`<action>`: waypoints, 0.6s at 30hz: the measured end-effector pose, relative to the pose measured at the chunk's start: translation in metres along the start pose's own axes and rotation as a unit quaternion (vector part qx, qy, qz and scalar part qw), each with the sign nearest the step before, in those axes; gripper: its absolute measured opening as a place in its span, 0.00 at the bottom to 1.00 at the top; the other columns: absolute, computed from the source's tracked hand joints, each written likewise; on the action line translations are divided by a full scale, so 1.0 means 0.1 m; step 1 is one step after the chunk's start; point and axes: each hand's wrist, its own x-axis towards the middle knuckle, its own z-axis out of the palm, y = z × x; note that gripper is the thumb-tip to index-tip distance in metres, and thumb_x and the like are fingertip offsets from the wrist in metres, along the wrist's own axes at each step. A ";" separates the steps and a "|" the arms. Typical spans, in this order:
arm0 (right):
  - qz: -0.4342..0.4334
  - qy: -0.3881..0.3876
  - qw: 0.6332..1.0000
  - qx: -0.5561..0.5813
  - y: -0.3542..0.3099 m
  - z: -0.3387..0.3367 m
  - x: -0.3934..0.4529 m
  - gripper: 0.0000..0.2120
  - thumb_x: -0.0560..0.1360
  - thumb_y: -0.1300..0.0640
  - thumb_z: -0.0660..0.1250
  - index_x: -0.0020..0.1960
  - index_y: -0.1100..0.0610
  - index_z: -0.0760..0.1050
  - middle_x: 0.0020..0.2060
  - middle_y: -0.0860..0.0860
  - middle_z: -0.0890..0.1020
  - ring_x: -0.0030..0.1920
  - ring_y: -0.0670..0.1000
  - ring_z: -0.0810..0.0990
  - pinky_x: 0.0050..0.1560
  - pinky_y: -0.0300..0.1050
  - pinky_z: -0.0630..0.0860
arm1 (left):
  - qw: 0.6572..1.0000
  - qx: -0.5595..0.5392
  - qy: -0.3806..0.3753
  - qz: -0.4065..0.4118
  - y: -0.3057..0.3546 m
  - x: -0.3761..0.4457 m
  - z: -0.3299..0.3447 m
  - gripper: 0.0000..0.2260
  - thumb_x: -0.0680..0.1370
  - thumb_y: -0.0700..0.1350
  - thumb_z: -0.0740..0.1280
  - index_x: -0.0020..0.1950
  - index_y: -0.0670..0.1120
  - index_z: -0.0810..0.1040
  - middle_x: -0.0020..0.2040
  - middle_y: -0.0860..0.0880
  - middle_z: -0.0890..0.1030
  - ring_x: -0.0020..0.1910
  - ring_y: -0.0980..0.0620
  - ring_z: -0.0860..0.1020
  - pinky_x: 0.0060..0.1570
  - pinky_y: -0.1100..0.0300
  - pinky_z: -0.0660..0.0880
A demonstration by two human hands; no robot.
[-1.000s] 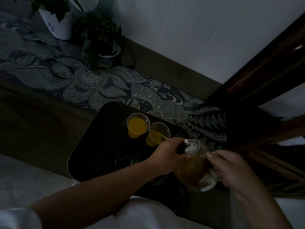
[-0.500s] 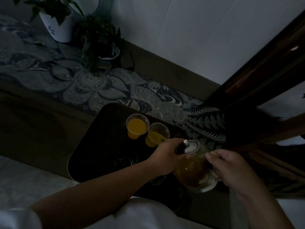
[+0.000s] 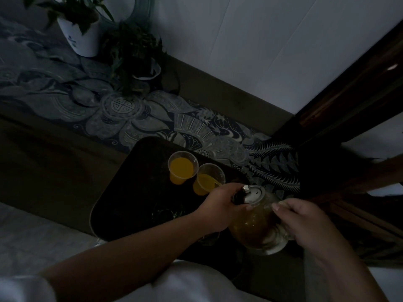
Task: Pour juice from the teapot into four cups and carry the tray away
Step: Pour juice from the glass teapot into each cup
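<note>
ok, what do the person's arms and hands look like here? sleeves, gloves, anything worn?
Both hands are bare: left hand, right hand, no gloves. No rings or watch can be made out, though the picture is dim. Both forearms are uncovered. A pale sleeve shows at the left upper arm, bottom left corner.

Second cup: juice level rose slightly; stream from teapot continued. Left hand, right hand: grip on teapot unchanged in kind, shifted little. Camera view drifted slightly downward.
</note>
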 end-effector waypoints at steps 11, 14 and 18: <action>-0.005 0.010 0.997 -0.075 -0.06 0.00 -0.03 0.13 0.77 0.52 0.66 0.35 0.51 0.81 0.30 0.48 0.84 0.37 0.51 0.83 0.39 0.48 0.75 | 1.000 -0.001 0.003 -0.007 -0.02 0.01 0.00 0.16 0.75 0.43 0.72 0.63 0.48 0.77 0.55 0.53 0.81 0.55 0.57 0.78 0.57 0.53 0.78; -0.007 0.016 0.996 -0.092 -0.05 0.01 -0.02 0.12 0.76 0.51 0.66 0.35 0.50 0.81 0.30 0.49 0.84 0.37 0.52 0.83 0.40 0.50 0.76 | 1.000 0.000 0.004 -0.012 -0.04 0.00 0.00 0.17 0.75 0.45 0.72 0.63 0.49 0.76 0.56 0.52 0.81 0.56 0.56 0.78 0.58 0.50 0.78; -0.008 0.021 0.995 -0.102 -0.06 0.01 -0.04 0.13 0.77 0.52 0.65 0.36 0.54 0.81 0.31 0.50 0.84 0.37 0.51 0.83 0.38 0.46 0.74 | 1.000 0.008 0.010 -0.006 -0.04 -0.01 0.00 0.17 0.75 0.45 0.72 0.63 0.50 0.77 0.56 0.52 0.80 0.56 0.56 0.78 0.58 0.50 0.77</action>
